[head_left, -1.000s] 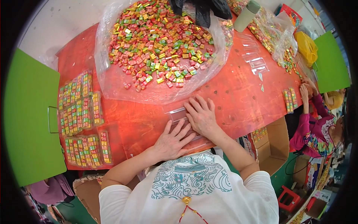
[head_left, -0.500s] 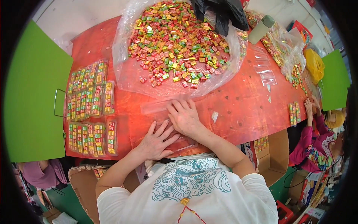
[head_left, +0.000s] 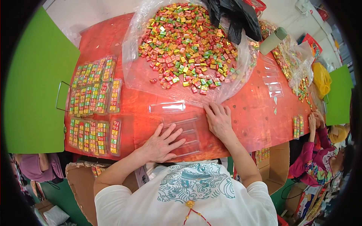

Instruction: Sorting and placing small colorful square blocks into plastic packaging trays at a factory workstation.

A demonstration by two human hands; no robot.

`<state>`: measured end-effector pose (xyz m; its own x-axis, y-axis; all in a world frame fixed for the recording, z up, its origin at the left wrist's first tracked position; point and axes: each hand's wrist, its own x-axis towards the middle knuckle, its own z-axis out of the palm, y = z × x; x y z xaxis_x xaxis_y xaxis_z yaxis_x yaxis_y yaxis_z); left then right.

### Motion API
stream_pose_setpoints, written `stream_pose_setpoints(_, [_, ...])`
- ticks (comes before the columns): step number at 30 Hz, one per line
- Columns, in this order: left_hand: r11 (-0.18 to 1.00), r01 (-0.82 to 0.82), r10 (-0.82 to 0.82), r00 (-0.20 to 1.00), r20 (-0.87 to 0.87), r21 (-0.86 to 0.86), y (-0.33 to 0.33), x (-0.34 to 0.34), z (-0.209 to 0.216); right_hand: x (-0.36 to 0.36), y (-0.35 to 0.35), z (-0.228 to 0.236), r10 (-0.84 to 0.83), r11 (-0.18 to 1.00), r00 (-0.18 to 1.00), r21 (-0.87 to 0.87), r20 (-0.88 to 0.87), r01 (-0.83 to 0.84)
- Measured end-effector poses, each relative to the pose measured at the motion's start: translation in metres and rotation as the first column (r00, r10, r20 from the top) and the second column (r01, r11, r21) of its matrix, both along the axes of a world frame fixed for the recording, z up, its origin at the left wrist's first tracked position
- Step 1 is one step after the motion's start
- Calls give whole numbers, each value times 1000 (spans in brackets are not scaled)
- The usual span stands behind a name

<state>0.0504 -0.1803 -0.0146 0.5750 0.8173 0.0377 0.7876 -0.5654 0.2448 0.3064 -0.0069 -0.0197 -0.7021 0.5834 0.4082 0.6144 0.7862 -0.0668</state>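
Observation:
My left hand [head_left: 162, 144] lies flat with fingers spread over the left part of several clear plastic trays [head_left: 190, 136] near the table's front edge. To the right of the trays, my right hand [head_left: 220, 123] rests palm down, fingers a little apart. Its fingertips reach the near edge of a clear plastic sheet [head_left: 130, 73], and I see nothing gripped in them. On that sheet lies a big heap of small wrapped candies [head_left: 188, 49] in red, yellow and green. Between the heap and my hands sits a single clear tray [head_left: 167, 107], apart from the others.
Filled trays [head_left: 88, 100] stand in rows at the left, beside a green panel [head_left: 37, 86]. A black bag [head_left: 241, 22] and a pale green bottle [head_left: 273, 40] are at the far right. Beyond them, a co-worker's hands [head_left: 316, 119] are at the right table edge, above a cardboard box [head_left: 277, 165].
My right hand has moved right, off the trays and over to the plastic sheet's edge. My left hand stays on the trays. The whole view has shifted slightly.

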Motion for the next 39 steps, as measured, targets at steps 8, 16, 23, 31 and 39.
stream_pose_setpoints(8, [996,-93,89,978,190,12,12,-5,22,-16,11,17,23,998,994,-54,-103,-29])
stream_pose_setpoints(16, [752,-583,536,813,228,309,124,-62,15,-119,47,24,171,979,969,-83,-178,-188])
stream_pose_setpoints(23, [809,-571,559,820,117,137,131,-49,-10,-124,72,-11,242,970,967,-12,-77,-244])
stream_pose_setpoints(31, [754,-657,646,740,185,-3,121,-75,21,-100,74,11,147,977,981,-134,-129,-164])
stream_pose_setpoints(39, [733,-671,673,739,23,111,133,-67,7,-144,52,12,198,979,979,-43,-49,-200])
